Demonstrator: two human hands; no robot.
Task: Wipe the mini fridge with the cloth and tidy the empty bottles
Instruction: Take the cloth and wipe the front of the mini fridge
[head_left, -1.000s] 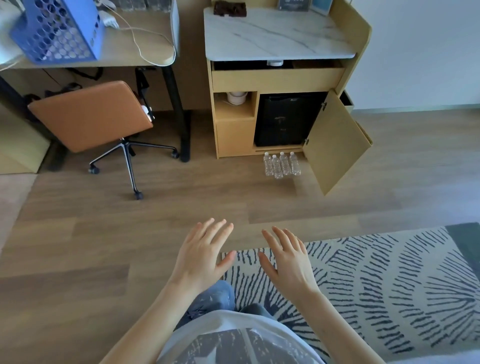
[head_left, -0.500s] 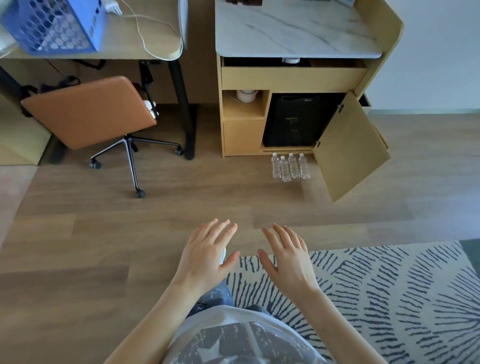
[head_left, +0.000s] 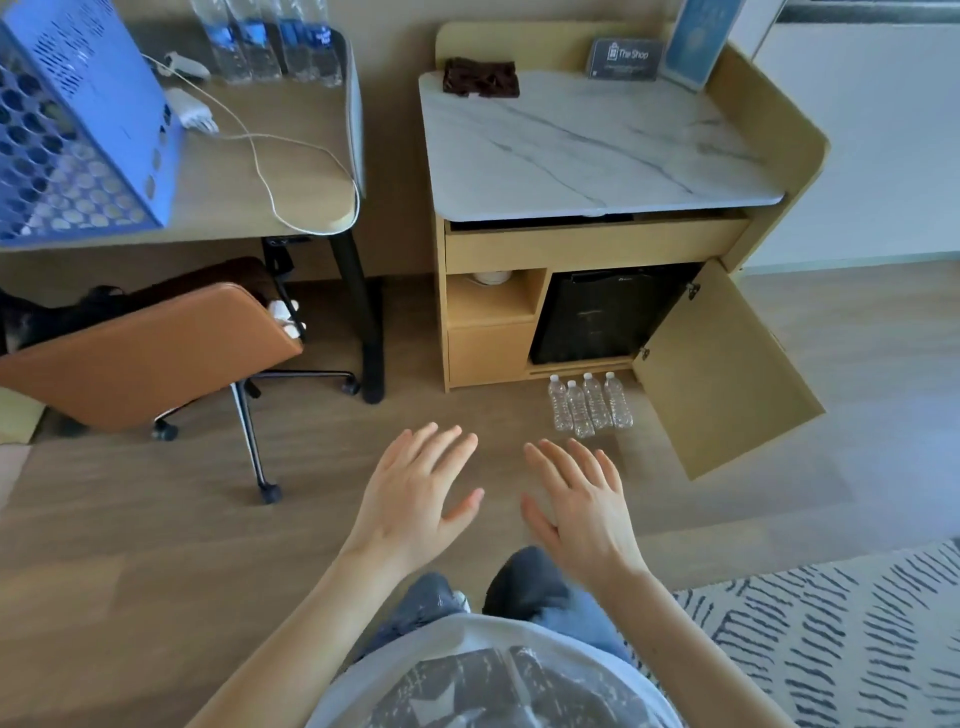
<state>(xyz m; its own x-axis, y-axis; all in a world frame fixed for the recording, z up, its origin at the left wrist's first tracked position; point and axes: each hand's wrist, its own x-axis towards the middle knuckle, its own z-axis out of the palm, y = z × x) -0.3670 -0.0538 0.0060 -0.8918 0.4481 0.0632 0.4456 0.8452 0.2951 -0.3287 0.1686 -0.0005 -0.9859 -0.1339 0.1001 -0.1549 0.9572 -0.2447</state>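
Note:
A black mini fridge (head_left: 597, 314) sits inside a wooden cabinet (head_left: 597, 244) whose door (head_left: 722, 374) hangs open to the right. Several clear empty bottles (head_left: 589, 402) stand upright in a cluster on the floor in front of the fridge. A dark brown cloth (head_left: 480, 78) lies folded at the back left of the cabinet's marble top (head_left: 597, 150). My left hand (head_left: 421, 493) and my right hand (head_left: 582, 499) hover palm-down over the floor, short of the bottles, fingers spread, holding nothing.
An orange swivel chair (head_left: 140, 353) stands left, by a desk (head_left: 260, 171) bearing a blue perforated basket (head_left: 78, 124), a white cable and several labelled bottles (head_left: 275, 41). Two signs (head_left: 626, 57) stand on the marble top. A patterned rug (head_left: 831, 639) lies at lower right.
The view has moved closer to the cabinet and tilted up, so the cloth, signs and desk bottles now show. Both hands stay open in front of me.

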